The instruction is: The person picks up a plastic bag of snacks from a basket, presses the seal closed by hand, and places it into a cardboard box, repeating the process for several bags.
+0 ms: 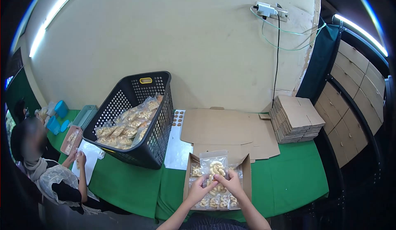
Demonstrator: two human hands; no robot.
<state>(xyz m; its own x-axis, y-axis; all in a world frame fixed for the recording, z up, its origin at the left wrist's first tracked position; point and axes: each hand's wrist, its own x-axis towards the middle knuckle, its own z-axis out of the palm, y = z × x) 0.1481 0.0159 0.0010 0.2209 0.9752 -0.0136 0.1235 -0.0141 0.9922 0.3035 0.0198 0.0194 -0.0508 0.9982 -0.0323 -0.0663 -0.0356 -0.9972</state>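
A clear plastic bag of pale, curved snack pieces (214,164) is pinched between both hands over an open cardboard box (247,176). My left hand (200,191) grips its left side and my right hand (232,184) its right, with thumbs nearly meeting at the front. The bag stands roughly upright, top edge away from me. Inside the box lie several similar small bags (213,203), partly hidden by my hands and the held bag. Something small and orange-brown shows near my thumbs, too small to name.
A black basket (159,147) holds many filled snack bags. Beside it lies a sheet of round stickers (177,124). Flattened cardboard (227,126) and a stack of folded boxes (299,118) sit on the green-covered table (284,180). At left, a person (57,176) handles something small near a pink tray (68,147).
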